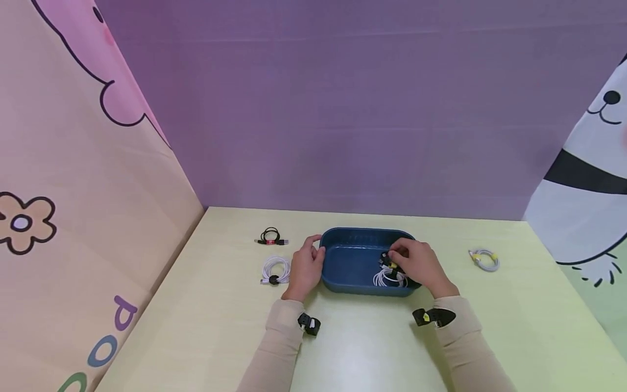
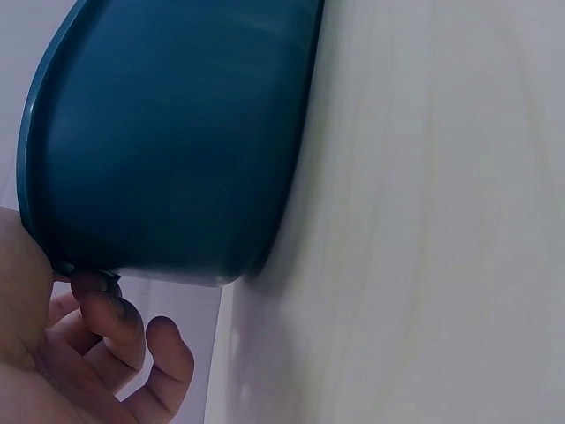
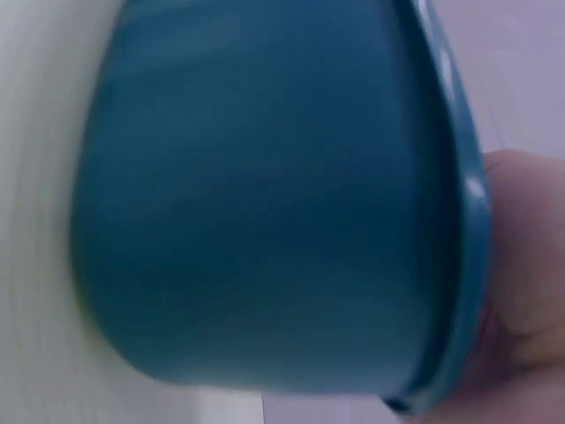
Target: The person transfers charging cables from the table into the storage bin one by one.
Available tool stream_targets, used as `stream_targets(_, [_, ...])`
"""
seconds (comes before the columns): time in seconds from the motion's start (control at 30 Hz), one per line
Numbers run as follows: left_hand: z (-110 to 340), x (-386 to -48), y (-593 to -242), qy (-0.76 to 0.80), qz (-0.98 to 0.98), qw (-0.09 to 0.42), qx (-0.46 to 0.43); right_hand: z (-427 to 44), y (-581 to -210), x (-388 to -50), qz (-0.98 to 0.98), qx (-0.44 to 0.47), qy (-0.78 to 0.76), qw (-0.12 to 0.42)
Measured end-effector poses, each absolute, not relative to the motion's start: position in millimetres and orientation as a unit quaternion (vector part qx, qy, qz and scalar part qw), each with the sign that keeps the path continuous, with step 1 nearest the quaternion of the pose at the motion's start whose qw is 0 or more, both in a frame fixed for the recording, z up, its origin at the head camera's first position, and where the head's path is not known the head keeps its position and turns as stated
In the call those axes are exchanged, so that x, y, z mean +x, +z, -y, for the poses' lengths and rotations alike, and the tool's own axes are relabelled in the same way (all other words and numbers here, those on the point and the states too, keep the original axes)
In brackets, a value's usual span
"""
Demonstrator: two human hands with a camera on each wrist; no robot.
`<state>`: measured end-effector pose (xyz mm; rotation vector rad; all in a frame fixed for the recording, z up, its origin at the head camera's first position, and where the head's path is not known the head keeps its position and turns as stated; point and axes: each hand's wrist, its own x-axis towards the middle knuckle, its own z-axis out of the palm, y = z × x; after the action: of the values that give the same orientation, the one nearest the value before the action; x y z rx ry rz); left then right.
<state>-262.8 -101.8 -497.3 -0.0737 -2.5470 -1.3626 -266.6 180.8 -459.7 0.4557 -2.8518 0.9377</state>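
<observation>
A dark blue plastic bin [image 1: 345,288] sits on the table. My left hand [image 1: 307,267] holds its left end; in the left wrist view, curled fingers [image 2: 110,322] meet the rim from outside. Over the bin's right end, my right hand [image 1: 420,262] reaches in, thumb and fingertips pinching at a black cable [image 1: 384,257]. Below those fingertips lies a coiled white cable [image 1: 382,279] with a black tie, partly covered by dark and yellow pieces. In the right wrist view, the bin's wall [image 3: 265,203] hides the fingertips.
Left of the bin lie a small black coiled cable [image 1: 271,238] with a red band and a white coiled cable [image 1: 275,270] with a black tie. A whitish cable coil [image 1: 485,260] with yellow parts lies to the right. A purple backdrop [image 1: 343,109] rises behind the table [image 1: 210,305].
</observation>
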Motion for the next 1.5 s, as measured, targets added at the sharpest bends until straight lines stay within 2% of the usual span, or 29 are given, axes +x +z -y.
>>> stream_targets(0.1, [101.5,-262.1,-496.8,-0.466,0.876,0.125,-0.023,-190.3,-456.1,-267.7,0.926,0.161,0.336,0.058])
stream_targets(0.23, [101.2,-262.3,-496.3,-0.463,0.878,0.12,-0.017,-206.5,-452.3,-270.0,0.915,0.155,0.361,0.096])
stream_targets(0.4, [100.8,-262.6,-496.1,-0.466,0.877,0.117,-0.018,-232.2,-449.8,-270.7,0.912,0.103,0.363,0.164])
stream_targets(0.53, [100.7,-262.9,-496.5,-0.467,0.876,0.116,-0.02,-253.8,-447.0,-267.2,0.915,0.048,0.354,0.188])
stream_targets(0.97, [100.7,-262.0,-495.2,-0.47,0.874,0.122,-0.022,-303.2,-454.5,-264.3,0.925,-0.066,0.344,0.149])
stream_targets(1.37, [100.7,-262.8,-496.6,-0.466,0.877,0.116,-0.02,-322.6,-466.8,-260.0,0.936,-0.102,0.327,0.084])
stream_targets(1.5, [101.1,-262.0,-496.8,-0.468,0.876,0.116,-0.021,-327.4,-470.6,-258.4,0.936,-0.108,0.325,0.078])
